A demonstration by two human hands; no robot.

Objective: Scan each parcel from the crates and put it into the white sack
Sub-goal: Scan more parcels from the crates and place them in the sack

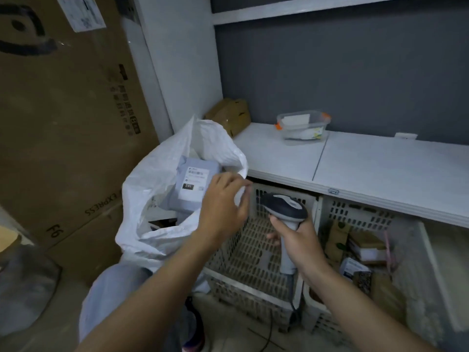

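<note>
The white sack [142, 199] stands open on the floor, left of the crates. A grey parcel [193, 184] with a white label lies inside it, on top of other items. My left hand [223, 207] is at the sack's right rim, its fingers curled around the white edge. My right hand [297, 240] grips the handle of a grey and dark barcode scanner [284, 207], held over the left crate [243, 252], whose mesh floor is bare. The right crate [355, 214] holds several brown and white parcels [365, 247].
A white shelf [355, 163] runs above the crates and carries a clear plastic box [302, 125] and a brown parcel [231, 113]. Large cardboard boxes [63, 123] stand to the left. The scanner's cable [291, 295] hangs to the floor.
</note>
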